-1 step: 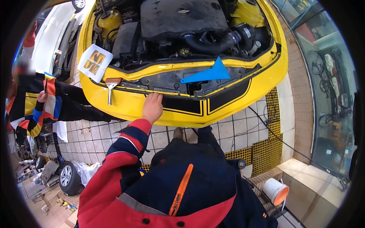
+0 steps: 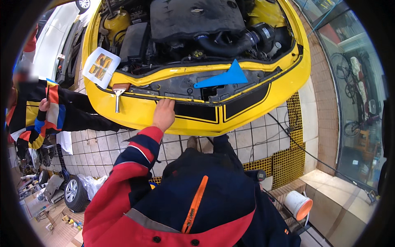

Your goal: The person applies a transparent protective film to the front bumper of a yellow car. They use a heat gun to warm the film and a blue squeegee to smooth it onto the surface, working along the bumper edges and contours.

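Note:
My left hand (image 2: 164, 114) rests on the yellow front bumper (image 2: 140, 112) of a car, palm down. Its fingers lie together, tips at the upper edge beside the left end of a black decal panel (image 2: 197, 113). A second black panel (image 2: 247, 101) covers the right half of the nose. My right hand is out of view. Left of my left hand, a scraper-like tool with a brown head and metal handle (image 2: 118, 99) lies across the bumper's edge. Beyond the panels lies a blue plastic squeegee (image 2: 226, 77). A white sheet with a yellow-and-black emblem picture (image 2: 101, 67) sits at the far left.
The engine bay (image 2: 197, 20) is uncovered ahead. A person (image 2: 45, 107) in a multicoloured top stands at the left. Behind lie a loose wheel (image 2: 75, 193) and scattered tools. At right are a black cable (image 2: 304, 150), yellow floor grating (image 2: 290, 168) and a white bucket (image 2: 297, 206).

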The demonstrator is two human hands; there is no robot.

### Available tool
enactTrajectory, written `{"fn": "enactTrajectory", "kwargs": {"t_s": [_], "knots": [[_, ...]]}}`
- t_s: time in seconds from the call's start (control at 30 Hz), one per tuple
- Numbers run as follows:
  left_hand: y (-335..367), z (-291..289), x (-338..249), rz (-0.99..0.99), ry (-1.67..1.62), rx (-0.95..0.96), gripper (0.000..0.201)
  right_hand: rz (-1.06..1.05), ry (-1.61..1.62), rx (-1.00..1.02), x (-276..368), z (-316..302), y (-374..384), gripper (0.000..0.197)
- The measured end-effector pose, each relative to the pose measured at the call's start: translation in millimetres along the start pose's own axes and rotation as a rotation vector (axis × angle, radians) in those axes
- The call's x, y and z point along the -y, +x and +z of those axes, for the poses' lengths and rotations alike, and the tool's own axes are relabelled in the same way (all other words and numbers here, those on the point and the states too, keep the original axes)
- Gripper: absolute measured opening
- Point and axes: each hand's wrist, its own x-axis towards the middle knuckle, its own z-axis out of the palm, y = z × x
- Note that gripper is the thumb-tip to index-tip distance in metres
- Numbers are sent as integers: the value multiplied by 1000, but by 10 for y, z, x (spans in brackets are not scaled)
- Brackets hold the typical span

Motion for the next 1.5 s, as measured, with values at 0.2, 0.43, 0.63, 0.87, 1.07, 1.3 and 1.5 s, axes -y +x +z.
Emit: {"fn": "enactTrajectory", "kwargs": {"t_s": [0.2, 0.43, 0.63, 0.87, 1.07, 1.3, 1.5], "knots": [[52, 15, -7, 17, 77, 47, 26, 137, -136, -119, 1222, -509, -424, 59], [-357, 118, -701, 157, 41, 209, 69, 217, 209, -341, 2280, -507, -903, 46], [-126, 632, -1343, 531, 137, 304, 72, 317, 299, -352, 2404, -342, -1051, 46], [-304, 672, -1177, 776, 401, 488, 74, -215, 602, -481, 3471, -455, -1357, 28], [-488, 640, -1087, 722, 402, 544, 71, -383, 395, -305, 4775, -483, -1274, 29], [-503, 617, -1155, 635, 355, 609, 66, -381, 300, -316, 5055, -469, -1268, 36], [-498, 663, -1139, 628, 308, 604, 61, -436, 280, -243, 5193, -338, -1121, 41]]}}
